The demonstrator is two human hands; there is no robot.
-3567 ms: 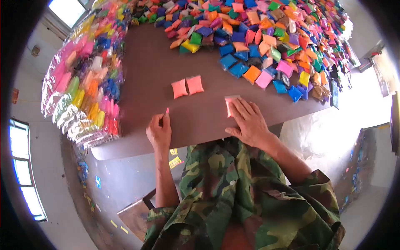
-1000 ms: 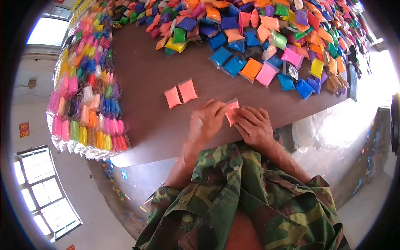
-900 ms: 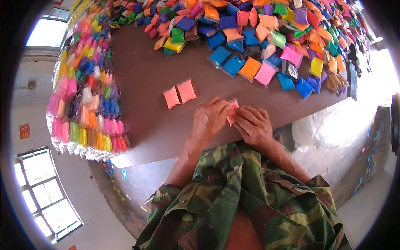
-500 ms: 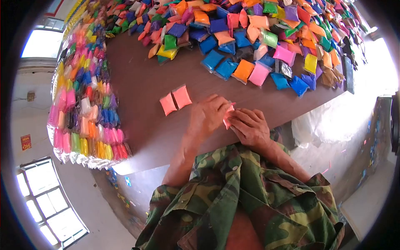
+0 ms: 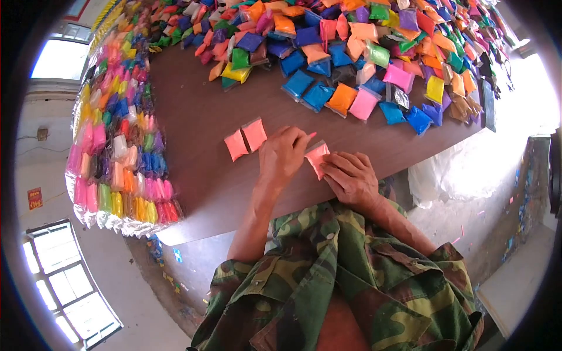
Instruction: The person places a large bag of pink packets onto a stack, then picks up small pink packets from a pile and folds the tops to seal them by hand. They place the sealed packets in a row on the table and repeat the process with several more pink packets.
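Note:
My right hand (image 5: 353,180) grips the edge of a small clear packet with salmon-pink filling (image 5: 317,157), just above the brown table. To its left, my left hand (image 5: 284,153) is closed, with a thin pink piece (image 5: 312,135) sticking out from its fingertips. I cannot make out what kind of thing that piece is. Two more salmon-pink packets, a left one (image 5: 236,145) and a right one (image 5: 254,134), lie side by side on the table, just beyond my left hand.
A large heap of colourful packets (image 5: 307,35) covers the far side of the brown table (image 5: 193,123). Bundled packets in clear bags (image 5: 120,152) are stacked along its left edge. A whitish plastic sheet or bag (image 5: 445,175) hangs off the right side.
My left hand has moved left, away from the packet in my right hand, with the thin pink piece in its fingers. More of that packet shows now. My right hand stays put.

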